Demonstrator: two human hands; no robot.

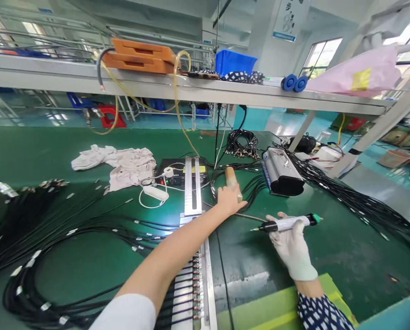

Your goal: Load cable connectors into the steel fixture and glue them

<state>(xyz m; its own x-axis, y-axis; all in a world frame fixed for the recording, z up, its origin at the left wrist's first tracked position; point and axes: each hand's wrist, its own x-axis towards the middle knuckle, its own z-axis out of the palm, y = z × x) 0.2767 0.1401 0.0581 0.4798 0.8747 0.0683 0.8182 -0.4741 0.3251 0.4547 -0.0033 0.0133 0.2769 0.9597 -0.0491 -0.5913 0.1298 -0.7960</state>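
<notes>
My left hand [229, 196] is bare and reaches far forward over the green bench [70, 137]. Its forefinger points out, the other fingers curl, and a thin metal rod [249, 217] seems to run from under it toward the right. It hovers just right of a metal jig rail [192, 185] and near a bundle of black cables [251, 181]. My right hand [292, 247] wears a white glove and grips a syringe-like dispenser [287, 223] with a black tip pointing left and a green cap at the right end.
Black cables with silver tags [53, 256] coil across the left. White cloth [122, 165], a black control box [177, 172] and a silver-black device [282, 172] lie farther back. A shelf [191, 87] carries orange blocks, a blue bin and a pink bag.
</notes>
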